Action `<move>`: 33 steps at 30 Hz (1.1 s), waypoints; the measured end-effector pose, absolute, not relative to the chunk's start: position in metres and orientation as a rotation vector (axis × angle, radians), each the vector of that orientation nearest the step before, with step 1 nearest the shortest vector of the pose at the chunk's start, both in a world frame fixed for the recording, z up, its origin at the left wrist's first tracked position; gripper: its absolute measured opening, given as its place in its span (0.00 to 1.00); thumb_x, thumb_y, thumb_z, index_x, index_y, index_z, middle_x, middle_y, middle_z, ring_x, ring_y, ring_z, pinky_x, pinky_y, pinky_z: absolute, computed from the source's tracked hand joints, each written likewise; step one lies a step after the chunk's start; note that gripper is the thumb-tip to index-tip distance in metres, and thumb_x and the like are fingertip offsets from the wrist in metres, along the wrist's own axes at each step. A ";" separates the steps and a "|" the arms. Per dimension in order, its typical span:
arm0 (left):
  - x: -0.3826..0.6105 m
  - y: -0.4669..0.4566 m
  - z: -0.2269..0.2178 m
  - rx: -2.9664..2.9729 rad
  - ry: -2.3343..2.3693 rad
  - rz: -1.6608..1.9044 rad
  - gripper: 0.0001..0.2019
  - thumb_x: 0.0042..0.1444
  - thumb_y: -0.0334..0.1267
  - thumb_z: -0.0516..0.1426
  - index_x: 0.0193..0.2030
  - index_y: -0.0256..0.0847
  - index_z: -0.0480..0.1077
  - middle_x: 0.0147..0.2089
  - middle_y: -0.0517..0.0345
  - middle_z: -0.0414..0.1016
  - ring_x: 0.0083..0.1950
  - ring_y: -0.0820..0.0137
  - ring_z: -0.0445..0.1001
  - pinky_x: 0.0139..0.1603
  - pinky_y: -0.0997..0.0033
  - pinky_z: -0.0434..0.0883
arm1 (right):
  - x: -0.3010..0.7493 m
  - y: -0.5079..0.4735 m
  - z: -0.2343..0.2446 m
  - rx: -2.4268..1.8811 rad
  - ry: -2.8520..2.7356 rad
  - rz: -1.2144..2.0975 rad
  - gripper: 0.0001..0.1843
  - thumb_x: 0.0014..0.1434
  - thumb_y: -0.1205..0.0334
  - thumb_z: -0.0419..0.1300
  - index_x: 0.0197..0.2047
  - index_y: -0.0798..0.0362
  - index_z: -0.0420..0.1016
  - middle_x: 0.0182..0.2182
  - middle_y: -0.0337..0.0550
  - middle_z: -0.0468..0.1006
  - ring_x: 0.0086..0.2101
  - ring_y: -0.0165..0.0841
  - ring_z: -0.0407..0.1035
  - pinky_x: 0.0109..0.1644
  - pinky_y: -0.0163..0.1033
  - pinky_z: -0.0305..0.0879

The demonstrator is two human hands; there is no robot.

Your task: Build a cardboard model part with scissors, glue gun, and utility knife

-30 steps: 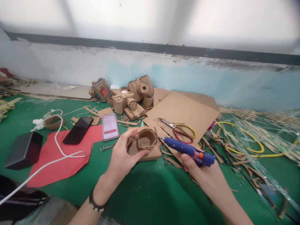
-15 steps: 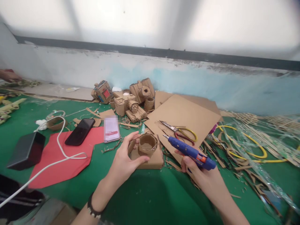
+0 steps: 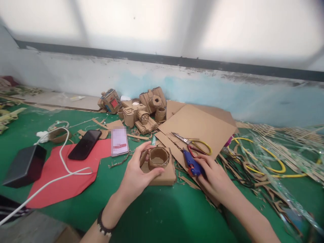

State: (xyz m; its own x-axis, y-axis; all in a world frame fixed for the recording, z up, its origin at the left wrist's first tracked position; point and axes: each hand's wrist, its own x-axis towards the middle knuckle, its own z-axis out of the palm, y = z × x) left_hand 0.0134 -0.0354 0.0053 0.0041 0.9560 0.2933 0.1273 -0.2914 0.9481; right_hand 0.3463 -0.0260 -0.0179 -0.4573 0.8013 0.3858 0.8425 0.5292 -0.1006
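Note:
My left hand [image 3: 138, 168] is curved round a cardboard ring [image 3: 159, 158], with the thumb along its near side and the fingers behind its left. The ring sits upright on a flat cardboard box [image 3: 163, 179]. In my right hand [image 3: 211, 170] is a blue hot glue gun [image 3: 191, 162], tilted, low over the cardboard sheets; whether it rests on them I cannot tell. Its rear end is hidden by my fingers. Just beyond the glue gun, scissors [image 3: 193, 143] with yellow and red handles lie on a cardboard sheet [image 3: 199, 125].
Cardboard model cameras [image 3: 136, 113] are piled by the wall. To the left are a black phone [image 3: 85, 144], a lit phone [image 3: 119, 141], red paper [image 3: 68, 184], a dark box [image 3: 24, 165] and a white cable [image 3: 45, 184]. Scraps and a yellow cable [image 3: 275, 172] clutter the right.
My right hand has lowered the glue gun towards the cardboard and turned it, nozzle pointing away. My left hand stays at the ring. The view has shifted slightly.

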 end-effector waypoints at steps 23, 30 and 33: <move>0.017 -0.036 -0.007 1.511 1.059 1.506 0.38 0.61 0.62 0.69 0.70 0.45 0.65 0.70 0.40 0.78 0.70 0.52 0.79 0.69 0.53 0.77 | 0.243 -0.051 0.045 -1.139 -2.120 0.085 0.26 0.76 0.53 0.61 0.73 0.46 0.69 0.66 0.53 0.80 0.64 0.46 0.76 0.65 0.52 0.79; -0.003 -0.041 0.036 1.227 0.965 1.781 0.27 0.79 0.60 0.42 0.69 0.46 0.65 0.67 0.42 0.80 0.45 0.63 0.86 0.41 0.63 0.82 | 0.207 -0.051 0.075 -0.920 -1.970 0.023 0.24 0.77 0.54 0.62 0.72 0.46 0.70 0.62 0.54 0.81 0.62 0.45 0.77 0.64 0.51 0.78; -0.002 -0.047 0.060 1.254 0.903 1.709 0.34 0.75 0.69 0.40 0.71 0.50 0.66 0.69 0.44 0.78 0.53 0.58 0.87 0.46 0.60 0.85 | 0.187 -0.056 0.092 -0.759 -2.065 -0.086 0.26 0.76 0.51 0.63 0.72 0.50 0.70 0.62 0.56 0.82 0.63 0.47 0.75 0.67 0.53 0.74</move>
State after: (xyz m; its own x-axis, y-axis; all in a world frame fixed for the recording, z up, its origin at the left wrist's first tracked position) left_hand -0.0024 -0.0469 0.0603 -0.1750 0.9070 0.3831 -0.1948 -0.4133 0.8895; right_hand 0.1865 -0.0556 0.0922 -0.4008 0.4826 0.7787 0.5455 0.8086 -0.2204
